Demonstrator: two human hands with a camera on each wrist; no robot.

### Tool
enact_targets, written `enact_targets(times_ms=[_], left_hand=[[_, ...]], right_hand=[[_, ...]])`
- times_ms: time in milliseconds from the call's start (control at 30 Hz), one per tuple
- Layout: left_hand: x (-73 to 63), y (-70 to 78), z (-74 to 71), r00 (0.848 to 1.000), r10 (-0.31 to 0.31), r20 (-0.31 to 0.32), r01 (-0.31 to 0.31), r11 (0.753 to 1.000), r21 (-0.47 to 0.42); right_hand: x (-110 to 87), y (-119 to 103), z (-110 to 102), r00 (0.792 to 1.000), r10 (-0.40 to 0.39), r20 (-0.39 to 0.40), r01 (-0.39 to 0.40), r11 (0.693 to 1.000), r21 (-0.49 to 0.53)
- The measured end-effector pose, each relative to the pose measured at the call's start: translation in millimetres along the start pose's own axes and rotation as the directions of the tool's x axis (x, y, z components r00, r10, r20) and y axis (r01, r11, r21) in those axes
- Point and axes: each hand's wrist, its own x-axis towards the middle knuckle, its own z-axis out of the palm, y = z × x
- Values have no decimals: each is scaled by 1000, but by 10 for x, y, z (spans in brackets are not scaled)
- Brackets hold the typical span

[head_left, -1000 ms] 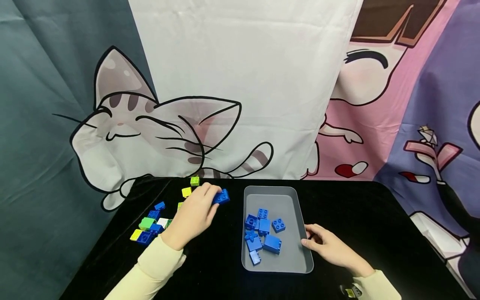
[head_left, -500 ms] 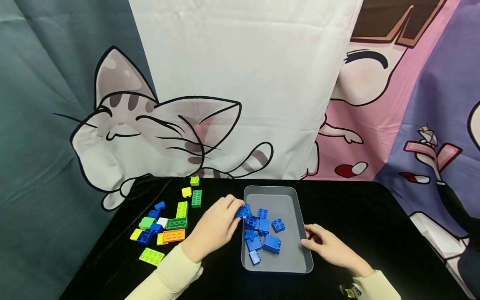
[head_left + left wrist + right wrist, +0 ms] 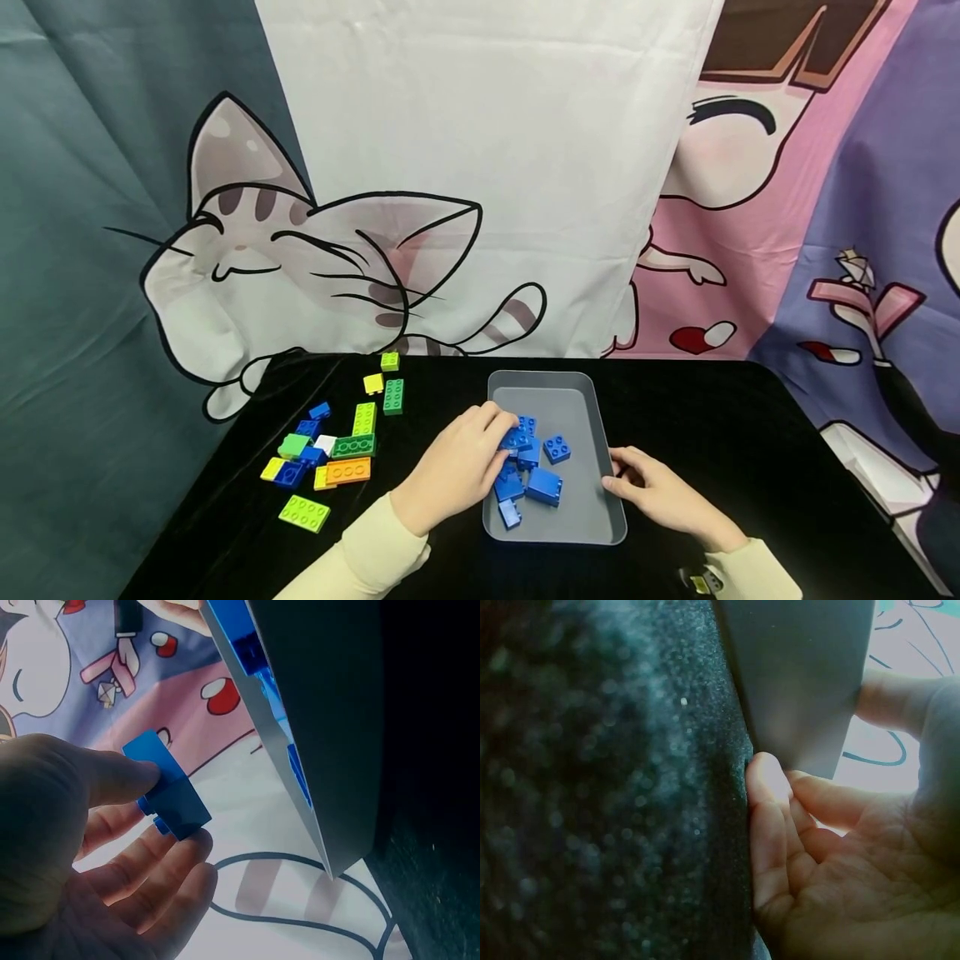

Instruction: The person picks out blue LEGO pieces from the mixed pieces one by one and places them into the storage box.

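My left hand (image 3: 457, 462) is over the left side of a grey tray (image 3: 581, 508). Between thumb and fingertips it pinches a blue toy building brick (image 3: 169, 787), which the left wrist view shows apart from the tray wall, studs facing the palm. Several blue bricks (image 3: 543, 487) lie in the tray, mostly on its left half; some are partly hidden behind the left hand. At the right side of the tray, my right hand (image 3: 667, 496) grips the edge, thumb at the rim and fingers curled against the outer wall (image 3: 802, 682).
Left of the tray, loose bricks in green, yellow, orange, white and blue are spread on the black cloth (image 3: 435, 542); an orange brick (image 3: 348, 471) lies nearest the left forearm. A printed curtain (image 3: 480, 125) hangs behind the table.
My left hand has carried the blue brick rightward from beside the loose bricks, across the tray's left rim and over the blue bricks inside. The right hand stays on the tray edge.
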Motion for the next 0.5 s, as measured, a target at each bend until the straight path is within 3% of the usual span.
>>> enact_targets(times_ms=[333,500], left_hand=[[5,61,72,1000,22,8,-22,1000,-7],[-22,90,86,991,-17,132,21,999,-30]], right_hand=[[-9,-3,-2,1000,3,7,-3,1000,14],[-8,-4,-3,1000,-2,1,2,1000,-1]])
